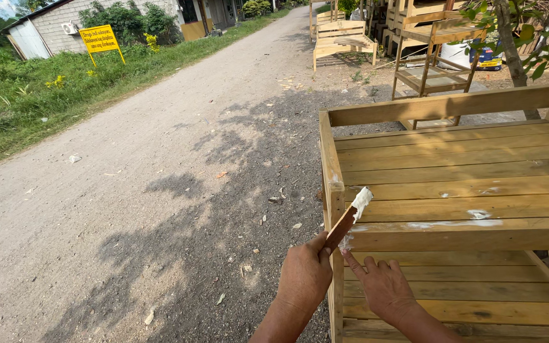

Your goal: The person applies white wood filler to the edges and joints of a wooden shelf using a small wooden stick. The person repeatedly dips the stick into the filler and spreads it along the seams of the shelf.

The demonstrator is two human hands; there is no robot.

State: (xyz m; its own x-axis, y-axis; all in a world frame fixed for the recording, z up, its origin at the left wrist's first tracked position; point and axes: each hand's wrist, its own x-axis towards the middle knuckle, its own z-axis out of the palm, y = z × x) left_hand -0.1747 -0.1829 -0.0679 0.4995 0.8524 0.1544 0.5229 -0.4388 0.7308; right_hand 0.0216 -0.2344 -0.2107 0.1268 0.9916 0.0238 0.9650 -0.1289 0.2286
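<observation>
My left hand grips a thin brown wooden stick whose upper tip carries a lump of white putty. The stick leans against the left front corner of a slatted, unpainted wooden bench frame. My right hand is beside it, index finger stretched up to touch a white putty smear at the left end of the front rail. More white putty smears lie along that rail and on a slat above it.
A sunlit gravel road with tree shadow runs left of the bench. More wooden furniture frames stand behind, next to a thin tree trunk. A yellow sign, grass and a grey building lie far left.
</observation>
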